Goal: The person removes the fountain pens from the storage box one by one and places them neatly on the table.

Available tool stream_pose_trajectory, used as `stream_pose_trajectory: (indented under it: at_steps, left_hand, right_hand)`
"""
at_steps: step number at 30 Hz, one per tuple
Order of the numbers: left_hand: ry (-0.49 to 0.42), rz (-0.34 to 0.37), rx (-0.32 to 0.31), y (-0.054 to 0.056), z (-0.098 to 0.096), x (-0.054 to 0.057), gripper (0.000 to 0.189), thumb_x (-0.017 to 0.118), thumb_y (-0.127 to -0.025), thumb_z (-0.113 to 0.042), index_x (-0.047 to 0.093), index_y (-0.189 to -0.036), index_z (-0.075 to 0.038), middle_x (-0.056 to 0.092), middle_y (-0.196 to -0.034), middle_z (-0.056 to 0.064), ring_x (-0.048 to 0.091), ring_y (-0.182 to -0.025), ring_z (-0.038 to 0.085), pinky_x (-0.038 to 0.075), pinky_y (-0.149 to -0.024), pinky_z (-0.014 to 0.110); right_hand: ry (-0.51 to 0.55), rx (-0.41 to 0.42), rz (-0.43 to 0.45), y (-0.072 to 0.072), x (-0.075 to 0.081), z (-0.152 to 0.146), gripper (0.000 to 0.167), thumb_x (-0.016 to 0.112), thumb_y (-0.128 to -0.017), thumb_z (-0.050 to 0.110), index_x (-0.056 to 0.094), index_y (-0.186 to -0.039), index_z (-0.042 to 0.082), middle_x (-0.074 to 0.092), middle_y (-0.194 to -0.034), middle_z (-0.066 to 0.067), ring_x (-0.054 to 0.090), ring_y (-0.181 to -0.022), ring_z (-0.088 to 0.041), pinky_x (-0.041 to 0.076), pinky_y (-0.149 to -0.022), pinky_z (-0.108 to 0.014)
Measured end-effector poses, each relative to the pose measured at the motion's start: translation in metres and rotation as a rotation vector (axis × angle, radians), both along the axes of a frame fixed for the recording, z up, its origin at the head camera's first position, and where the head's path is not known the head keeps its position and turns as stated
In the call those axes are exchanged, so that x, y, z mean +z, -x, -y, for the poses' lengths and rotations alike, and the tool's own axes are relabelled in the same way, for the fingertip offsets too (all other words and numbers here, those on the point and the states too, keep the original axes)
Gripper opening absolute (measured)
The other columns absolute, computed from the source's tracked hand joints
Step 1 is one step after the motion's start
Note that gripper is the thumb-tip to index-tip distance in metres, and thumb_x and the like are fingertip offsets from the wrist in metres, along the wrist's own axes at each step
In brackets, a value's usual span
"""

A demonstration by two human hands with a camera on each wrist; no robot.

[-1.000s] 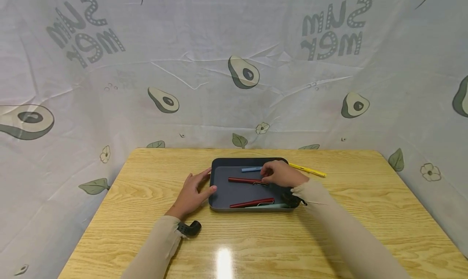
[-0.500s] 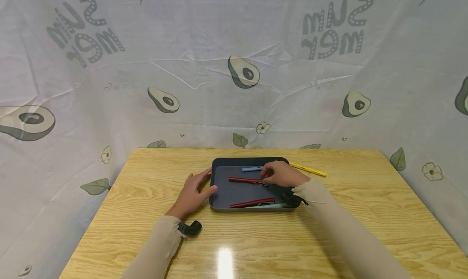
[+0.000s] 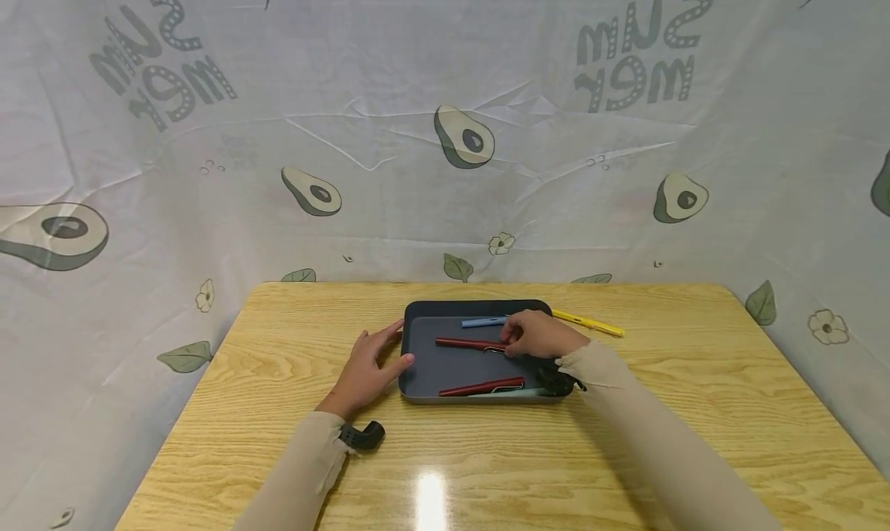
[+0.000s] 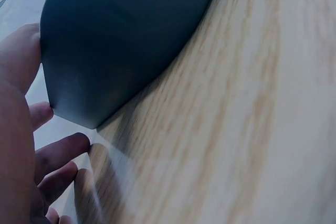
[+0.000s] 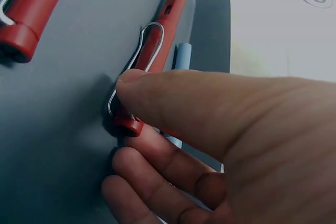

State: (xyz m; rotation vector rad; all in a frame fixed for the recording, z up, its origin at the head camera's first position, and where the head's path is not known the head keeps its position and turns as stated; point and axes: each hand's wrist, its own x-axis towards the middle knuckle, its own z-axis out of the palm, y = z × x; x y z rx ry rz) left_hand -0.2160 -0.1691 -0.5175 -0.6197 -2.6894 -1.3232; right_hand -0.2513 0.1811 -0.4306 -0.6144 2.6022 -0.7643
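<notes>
Pinching red pen point(image 3: 459, 343) inside gray tray point(image 3: 434, 369), right hand point(image 3: 542, 335), blue pen point(image 3: 483, 322) near.

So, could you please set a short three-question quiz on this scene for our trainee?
1. True or false: the left hand touches the tray.
2. Fill in: in the head view, the pen farthest right is ____.
3. What does the right hand pinch?

Key:
1. True.
2. Yellow pen.
3. The red pen nearer the blue pen.
</notes>
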Motion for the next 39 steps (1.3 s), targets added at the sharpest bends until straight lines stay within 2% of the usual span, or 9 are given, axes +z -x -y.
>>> stream_pose_trajectory:
  at_steps: [14, 19, 23, 29, 39]
  left_hand:
    - [-0.002, -0.004, -0.003, -0.0008, -0.0028, 0.0037, 0.074, 0.071, -0.098, -0.043, 0.041, -0.161, -0.019, 0.054, -0.153, 0.007, 0.043, -0.148, 0.029, 0.004, -0.128, 0.058]
    - [-0.008, -0.006, -0.01, -0.0007, -0.002, 0.0028, 0.074, 0.071, -0.098, -0.043, 0.041, -0.161, -0.019, 0.056, -0.152, 0.008, 0.044, -0.147, 0.029, 0.004, -0.128, 0.059]
    - [-0.003, -0.008, -0.007, -0.0003, -0.0014, 0.0019, 0.074, 0.071, -0.098, -0.043, 0.041, -0.161, -0.018, 0.057, -0.15, 0.009, 0.044, -0.146, 0.029, 0.005, -0.128, 0.057]
    - [-0.004, 0.015, 0.004, -0.0006, -0.0013, 0.003, 0.076, 0.071, -0.098, -0.045, 0.04, -0.161, -0.018, 0.059, -0.148, 0.009, 0.043, -0.147, 0.03, 0.004, -0.129, 0.053]
    - [-0.003, 0.039, 0.017, -0.0027, 0.0008, 0.0048, 0.076, 0.07, -0.098, -0.046, 0.039, -0.161, -0.018, 0.058, -0.149, 0.008, 0.038, -0.15, 0.033, 0.004, -0.13, 0.052]
  right_hand:
    - [-0.014, -0.03, -0.008, -0.0021, -0.0041, -0.0012, 0.01, 0.077, -0.093, 0.008, 0.073, -0.101, 0.006, 0.069, -0.095, -0.003, 0.062, -0.081, -0.014, 0.055, -0.073, -0.033]
    - [0.011, -0.014, -0.057, -0.0017, -0.0058, -0.0012, 0.006, 0.076, -0.094, 0.009, 0.075, -0.1, 0.008, 0.07, -0.093, -0.001, 0.06, -0.077, -0.013, 0.053, -0.07, -0.032]
    - [0.041, 0.007, -0.13, -0.001, -0.0058, -0.0009, 0.008, 0.074, -0.096, 0.01, 0.077, -0.102, 0.008, 0.072, -0.094, -0.001, 0.06, -0.076, -0.012, 0.053, -0.068, -0.031]
    - [0.08, -0.016, -0.234, 0.0005, -0.0046, 0.0005, 0.008, 0.073, -0.097, 0.012, 0.079, -0.1, 0.007, 0.074, -0.09, 0.0, 0.063, -0.073, -0.009, 0.055, -0.068, -0.031]
    - [0.133, -0.057, -0.247, -0.0002, 0.0028, -0.0037, 0.011, 0.072, -0.098, 0.012, 0.078, -0.106, 0.006, 0.073, -0.092, 0.0, 0.064, -0.079, -0.011, 0.056, -0.07, -0.031]
